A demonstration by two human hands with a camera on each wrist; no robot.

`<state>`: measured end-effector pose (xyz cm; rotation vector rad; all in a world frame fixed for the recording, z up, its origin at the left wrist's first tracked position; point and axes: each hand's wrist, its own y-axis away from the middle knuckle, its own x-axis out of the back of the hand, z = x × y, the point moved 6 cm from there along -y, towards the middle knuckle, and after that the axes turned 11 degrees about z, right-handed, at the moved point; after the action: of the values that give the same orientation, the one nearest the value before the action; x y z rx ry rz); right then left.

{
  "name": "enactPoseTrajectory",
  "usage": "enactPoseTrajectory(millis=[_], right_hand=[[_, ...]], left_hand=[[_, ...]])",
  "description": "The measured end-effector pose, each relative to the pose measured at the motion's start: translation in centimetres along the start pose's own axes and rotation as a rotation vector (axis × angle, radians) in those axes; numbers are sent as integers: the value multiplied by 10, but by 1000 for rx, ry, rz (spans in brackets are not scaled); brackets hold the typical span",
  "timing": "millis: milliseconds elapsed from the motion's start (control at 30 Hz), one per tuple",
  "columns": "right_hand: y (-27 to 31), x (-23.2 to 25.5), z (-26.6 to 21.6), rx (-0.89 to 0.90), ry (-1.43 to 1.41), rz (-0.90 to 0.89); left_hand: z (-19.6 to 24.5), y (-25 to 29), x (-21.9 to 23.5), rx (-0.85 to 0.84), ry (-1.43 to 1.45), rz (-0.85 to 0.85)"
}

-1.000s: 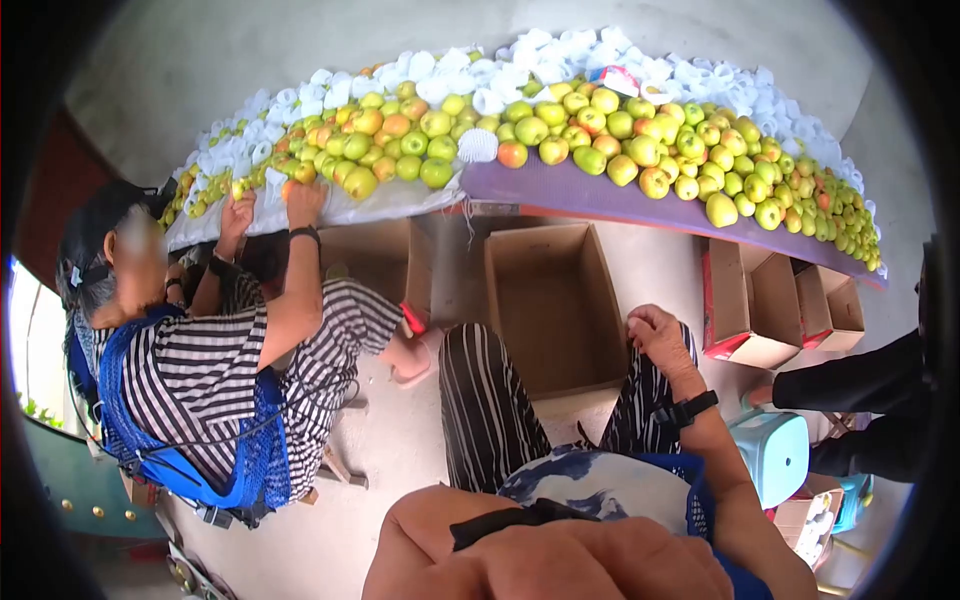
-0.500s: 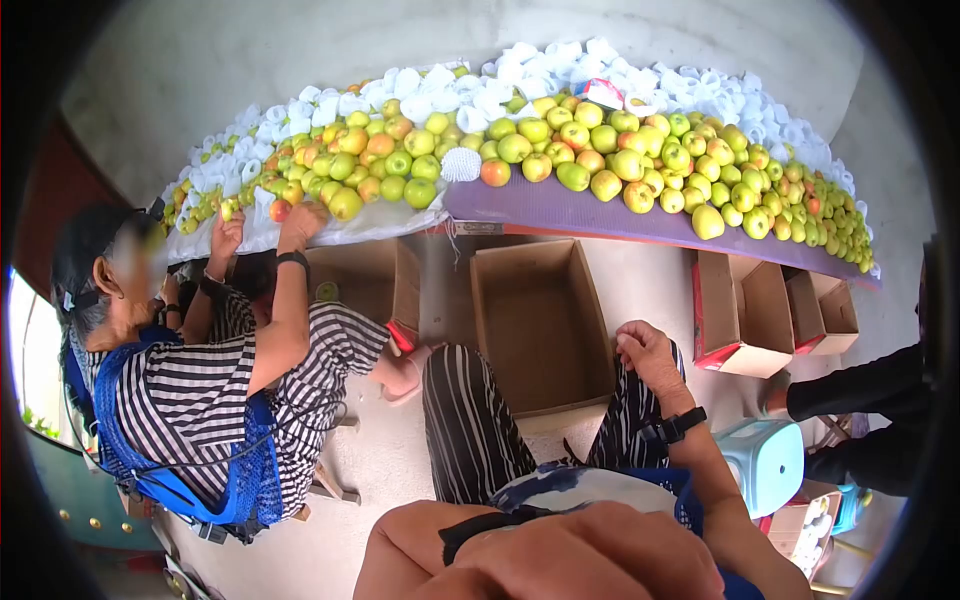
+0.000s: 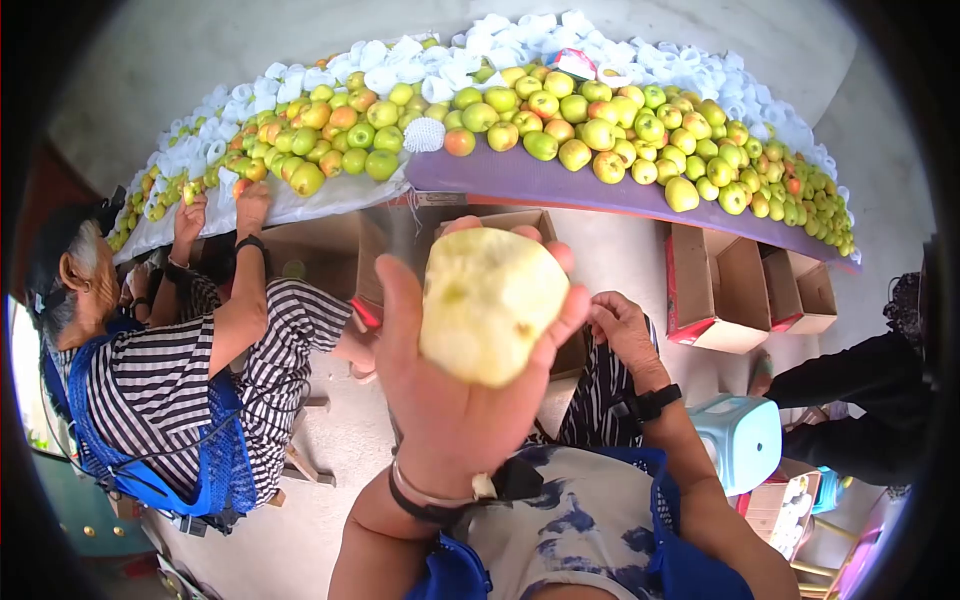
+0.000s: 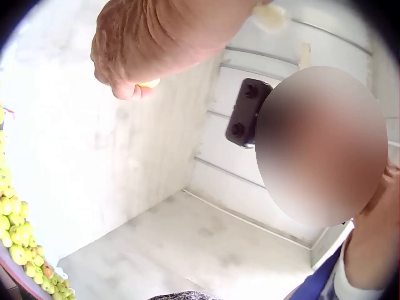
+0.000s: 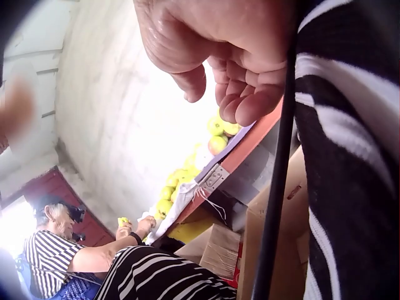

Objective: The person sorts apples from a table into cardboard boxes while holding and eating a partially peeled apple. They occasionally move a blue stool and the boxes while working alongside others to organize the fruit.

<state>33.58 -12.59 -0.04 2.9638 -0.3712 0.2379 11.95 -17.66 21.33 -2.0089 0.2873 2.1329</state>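
Note:
My left hand (image 3: 460,410) is raised in the middle of the head view, its palm turned up toward the camera and its fingers and thumb curled round a bitten, pale apple (image 3: 490,305). In the left wrist view the left hand (image 4: 162,40) shows from behind, with a sliver of the apple (image 4: 150,83) by its fingers. My right hand (image 3: 625,330) rests by the striped trouser leg (image 3: 600,405), fingers loosely curled. The right wrist view shows the right hand (image 5: 225,56) hanging loosely with nothing in it.
Many apples (image 3: 600,135) and white foam nets (image 3: 700,75) cover the purple-edged table (image 3: 540,185). Cardboard boxes (image 3: 715,285) stand below. Another person in stripes (image 3: 150,365) sits at the left, holding apples; a blue stool (image 3: 740,440) is at the right.
My left hand has moved from near the chest up and forward, bringing the bitten apple into sight. The right hand stays by the leg. The head view has shifted slightly.

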Motion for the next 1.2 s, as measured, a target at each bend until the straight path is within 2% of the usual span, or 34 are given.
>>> enactPoseTrajectory(millis=[33, 67, 133, 200, 233, 300, 333, 367, 400, 467, 533, 567, 667, 767, 867, 967, 1033, 1067, 1100, 1133, 1167, 1200], right_hand=[[1, 1, 2, 0, 29, -8], [1, 0, 4, -37, -100, -29], [7, -8, 6, -135, -345, -71], [43, -57, 7, -403, -542, -367], [67, -88, 38, -424, -326, -625], [110, -134, 75, -43, 26, -1032], [121, -146, 67, 385, 187, -1153], [124, -146, 73, 239, 171, -1148], [129, -145, 73, 95, 147, -1130], [120, -143, 95, -74, -4, -1067], [115, -133, 100, -788, -347, -897], [115, -132, 100, -860, -298, -919], [121, -133, 110, -894, -151, -943], [109, -130, 122, -1026, -187, -825], [91, -122, 94, -917, -403, -757], [68, -101, 74, -769, -428, -589], [52, -76, 42, -687, -509, -433], [44, -59, 21, -636, -550, -361], [37, -37, -7, -582, -605, -288], [26, -10, -40, -6, -463, -341], [46, 21, -95, 143, -806, -333], [70, 54, -148, 292, -1235, -419]], left_hand=[[1, -7, 8, -5, 16, 61], [0, -13, 16, -3, 31, 129], [-2, -28, 26, 31, 93, 158], [-1, -40, 40, 80, 162, 131], [0, -47, 46, 44, 167, 155], [3, -50, 61, 25, 163, 194], [9, -53, 66, 27, 161, 187], [17, -54, 71, 31, 160, 118], [23, -54, 74, 52, 175, 150], [33, -51, 72, 59, 133, 44], [46, -50, 73, -6, 31, -21], [49, -49, 72, 1, 34, -38], [58, -52, 76, 9, 69, 30], [63, -49, 81, 4, 65, 72], [70, -48, 88, -23, 67, 123], [74, -47, 91, -77, 19, 139], [73, -47, 97, -91, 13, 111], [71, -46, 100, -116, -23, 274], [68, -45, 102, -107, -25, 316], [65, -46, 104, -129, -23, 393], [62, -47, 104, -137, -4, 421], [59, -47, 104, -147, 18, 451]])
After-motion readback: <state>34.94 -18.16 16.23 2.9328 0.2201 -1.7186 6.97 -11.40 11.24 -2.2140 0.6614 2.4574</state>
